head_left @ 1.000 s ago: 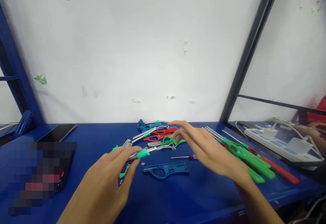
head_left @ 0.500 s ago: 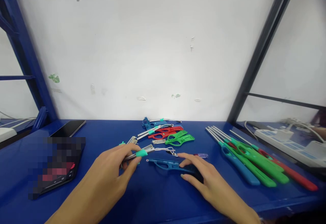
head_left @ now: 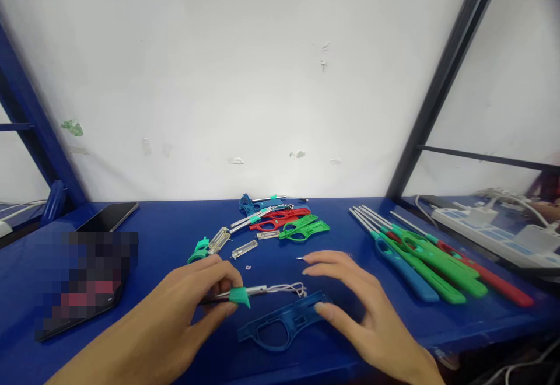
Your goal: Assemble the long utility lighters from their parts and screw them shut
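My left hand [head_left: 205,297] pinches a metal lighter tube [head_left: 256,290], with a teal trigger piece [head_left: 240,296] at my fingertips and thin white wires trailing from its right end. Just below those wires lies a blue lighter shell half [head_left: 286,321], its hollow inside facing up. The thumb of my right hand [head_left: 350,303] is at the shell's right end, and its fingers are spread apart. A thin metal tip [head_left: 300,258] shows beside my right fingertips; the rest of that tool is mostly hidden behind the hand.
Beyond my hands lie clear fuel tanks [head_left: 244,249], another teal trigger [head_left: 199,249], green shell halves [head_left: 304,229] and red shell halves [head_left: 280,220]. Several assembled lighters [head_left: 441,262] lie at right, before a power strip [head_left: 485,239]. Phones [head_left: 109,217] lie left; a wall stands behind.
The tube in my left hand has come lower and nearer, with its wires now over the blue shell. That shell has turned and moved closer to me. My right fingers have spread wider.
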Available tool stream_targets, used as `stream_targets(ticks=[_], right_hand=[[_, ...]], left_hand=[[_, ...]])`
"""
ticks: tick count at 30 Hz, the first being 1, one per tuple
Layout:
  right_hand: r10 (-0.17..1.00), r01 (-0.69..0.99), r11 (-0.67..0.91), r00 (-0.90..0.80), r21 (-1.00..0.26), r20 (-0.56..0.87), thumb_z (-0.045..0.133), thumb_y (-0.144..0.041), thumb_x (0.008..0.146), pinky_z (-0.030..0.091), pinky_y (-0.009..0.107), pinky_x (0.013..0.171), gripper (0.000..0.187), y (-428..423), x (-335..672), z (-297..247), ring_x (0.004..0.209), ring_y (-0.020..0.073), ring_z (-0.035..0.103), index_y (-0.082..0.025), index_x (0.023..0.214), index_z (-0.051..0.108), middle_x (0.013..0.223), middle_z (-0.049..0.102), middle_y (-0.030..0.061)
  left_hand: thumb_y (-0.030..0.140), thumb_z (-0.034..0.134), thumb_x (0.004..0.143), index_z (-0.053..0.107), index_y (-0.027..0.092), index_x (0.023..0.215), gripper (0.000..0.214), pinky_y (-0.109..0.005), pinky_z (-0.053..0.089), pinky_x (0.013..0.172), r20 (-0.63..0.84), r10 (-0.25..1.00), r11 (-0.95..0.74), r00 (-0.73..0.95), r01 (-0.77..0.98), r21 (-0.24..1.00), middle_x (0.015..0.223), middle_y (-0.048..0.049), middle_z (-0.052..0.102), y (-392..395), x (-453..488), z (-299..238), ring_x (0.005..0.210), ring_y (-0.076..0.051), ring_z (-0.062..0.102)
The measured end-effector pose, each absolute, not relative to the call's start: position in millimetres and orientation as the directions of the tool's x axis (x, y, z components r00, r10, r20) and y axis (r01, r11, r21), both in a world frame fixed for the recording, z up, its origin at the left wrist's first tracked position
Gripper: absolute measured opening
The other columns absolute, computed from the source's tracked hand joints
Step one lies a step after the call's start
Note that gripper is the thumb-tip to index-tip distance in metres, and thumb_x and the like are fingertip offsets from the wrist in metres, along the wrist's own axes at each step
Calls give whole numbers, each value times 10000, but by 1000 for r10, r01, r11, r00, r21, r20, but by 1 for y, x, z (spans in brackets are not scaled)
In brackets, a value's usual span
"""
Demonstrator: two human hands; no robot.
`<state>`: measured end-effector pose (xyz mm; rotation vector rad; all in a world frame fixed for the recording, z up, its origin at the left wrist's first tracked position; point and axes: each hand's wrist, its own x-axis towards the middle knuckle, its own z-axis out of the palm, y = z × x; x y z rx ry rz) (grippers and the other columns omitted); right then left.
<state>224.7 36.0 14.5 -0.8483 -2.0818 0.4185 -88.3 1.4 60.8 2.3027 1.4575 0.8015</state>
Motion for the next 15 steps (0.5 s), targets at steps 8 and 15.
stream_targets(ticks=[8, 15], right_hand=[[652, 330, 748, -524, -575, 548, 646, -373, 1076, 576, 270, 905, 157, 44, 192, 38, 922, 168, 759, -298, 1157, 758, 1057, 821, -15], [580, 272, 798, -590, -538, 561, 624, -293, 1095, 537, 225, 835, 179, 42, 187, 33, 888, 135, 726, -253, 1151, 789, 1001, 785, -2]], left_hand=[[450, 603, 1043, 678, 338, 1068, 137, -254, 624, 744, 349, 884, -457, 312, 737, 498, 959, 38, 767, -5, -95, 62, 799, -188, 735], [497, 623, 1033, 697, 391, 1278, 277, -275, 655, 891, 531, 782, -528, 326, 799, 288, 1181, 13, 806, -26, -98, 26, 1121, -249, 784]])
